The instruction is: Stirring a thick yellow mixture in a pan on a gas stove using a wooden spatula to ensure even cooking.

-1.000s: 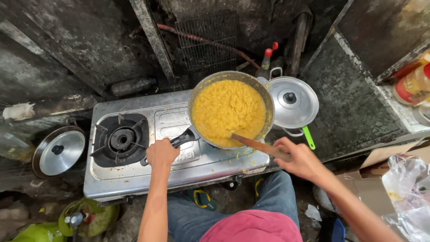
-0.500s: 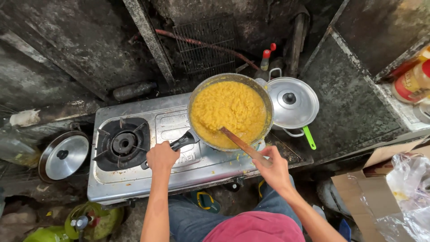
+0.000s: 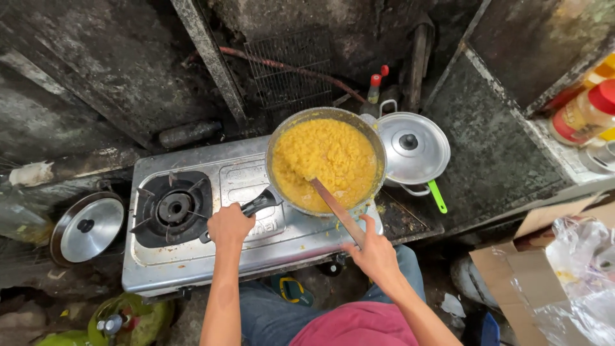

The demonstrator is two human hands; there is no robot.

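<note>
the right hand (image 3: 375,251) was closed round the near end of a wooden spatula (image 3: 332,204), fingers wrapped on the shaft and the thumb lying along it. from that hand the spatula ran up and to the left, its long axis slanting away from the body, and its far end was buried in the yellow mash (image 3: 323,161) near the middle of the pan (image 3: 378,144). so the food lay ahead and a little left of the right hand, with the stick bridging the near rim.

the left hand (image 3: 229,224) was curled shut on the pan's dark handle (image 3: 257,203), which stuck out from the pan's near-left side toward that hand. the pan sat on the right burner of a steel two-burner stove (image 3: 192,256); the left burner (image 3: 173,206) stood bare. just right of the pan, touching or nearly so, was a lidded pot (image 3: 413,148), and a loose lid (image 3: 86,225) lay left of the stove.
</note>
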